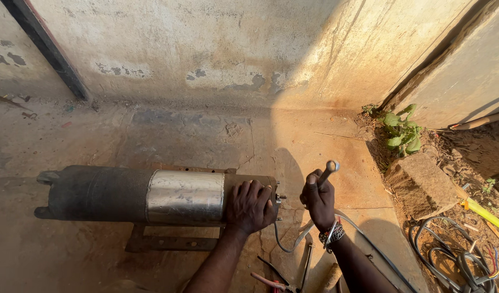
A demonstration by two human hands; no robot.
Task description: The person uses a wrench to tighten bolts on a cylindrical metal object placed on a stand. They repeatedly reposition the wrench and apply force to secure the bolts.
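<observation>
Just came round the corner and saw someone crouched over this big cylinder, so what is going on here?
A person is working on a long dark motor cylinder with a shiny metal band, lying on its side on a concrete floor. The left hand presses on the cylinder's end near its bolts. The right hand grips a metal socket wrench, raised just off that end. Pliers and grey cable lie below the hands.

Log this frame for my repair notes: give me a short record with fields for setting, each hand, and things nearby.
Setting: concrete floor by a stained wall, sunlit
Left hand: palm down on the end of a long cylindrical motor lying on its side
Right hand: gripping a metal socket wrench, raised
Nearby: pliers, coiled cables, green plant
</observation>
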